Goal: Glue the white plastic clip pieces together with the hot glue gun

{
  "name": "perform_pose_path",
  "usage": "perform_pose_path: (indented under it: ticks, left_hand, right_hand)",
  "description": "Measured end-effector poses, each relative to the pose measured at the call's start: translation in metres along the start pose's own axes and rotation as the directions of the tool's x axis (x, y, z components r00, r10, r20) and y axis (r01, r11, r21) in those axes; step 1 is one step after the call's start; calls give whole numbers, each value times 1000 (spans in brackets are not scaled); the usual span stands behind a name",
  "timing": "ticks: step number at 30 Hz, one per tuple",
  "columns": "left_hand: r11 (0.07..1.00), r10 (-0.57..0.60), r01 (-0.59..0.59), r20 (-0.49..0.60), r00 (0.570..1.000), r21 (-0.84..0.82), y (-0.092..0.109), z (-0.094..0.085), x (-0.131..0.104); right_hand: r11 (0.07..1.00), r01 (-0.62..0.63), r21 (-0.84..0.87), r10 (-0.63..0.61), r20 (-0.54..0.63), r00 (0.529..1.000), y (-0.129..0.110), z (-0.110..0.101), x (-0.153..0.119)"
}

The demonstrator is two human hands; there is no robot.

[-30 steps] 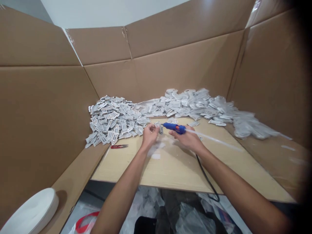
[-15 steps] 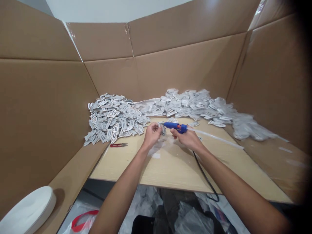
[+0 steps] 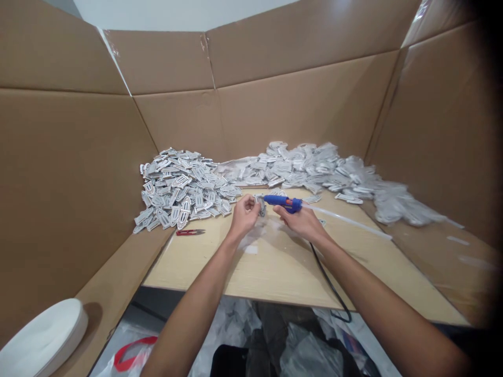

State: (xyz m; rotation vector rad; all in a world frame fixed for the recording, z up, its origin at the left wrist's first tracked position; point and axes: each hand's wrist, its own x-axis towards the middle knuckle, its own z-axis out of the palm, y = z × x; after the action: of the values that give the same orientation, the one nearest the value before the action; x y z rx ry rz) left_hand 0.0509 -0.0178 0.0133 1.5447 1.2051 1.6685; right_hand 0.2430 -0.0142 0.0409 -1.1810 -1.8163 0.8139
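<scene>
My left hand (image 3: pixel 245 214) pinches a small grey piece (image 3: pixel 261 204) above the middle of the wooden board (image 3: pixel 271 277). In my right hand (image 3: pixel 301 221) is a blue glue gun (image 3: pixel 282 202), its nozzle pointing left at the grey piece and very close to it; whether they touch is too small to tell. A clear glue stick (image 3: pixel 349 220) juts from the gun's rear, and a black cord (image 3: pixel 329 283) hangs below my right hand. Left of my left hand, red snips (image 3: pixel 190 232) lie on the board.
Grey-white flat pieces (image 3: pixel 184 188) are heaped at the back left. Plastic-wrapped pieces (image 3: pixel 310 167) stretch along the back to the right. Cardboard walls (image 3: pixel 298 110) stand around the board. A round white container (image 3: pixel 43 340) is at the lower left, and plastic bags (image 3: pixel 310 351) lie below the front edge.
The view has shifted slightly. Both hands keep nearly the same pose, with the glue gun still beside the grey piece.
</scene>
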Motion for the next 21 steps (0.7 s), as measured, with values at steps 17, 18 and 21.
perform_pose_path:
  ticks: [17, 18, 21]
  left_hand:
    - [980, 65, -61, -15, 998, 187, 13, -3, -3]
    - [984, 49, -46, -13, 999, 172, 14, -3, -2]
    - [990, -36, 36, -2, 999, 138, 12, -3, 0]
  right_hand:
    - [919, 334, -210, -316, 115, 942, 4, 11, -6]
    - [892, 382, -240, -362, 122, 924, 5, 12, -6]
    - [827, 473, -304, -494, 8, 870, 6, 14, -7]
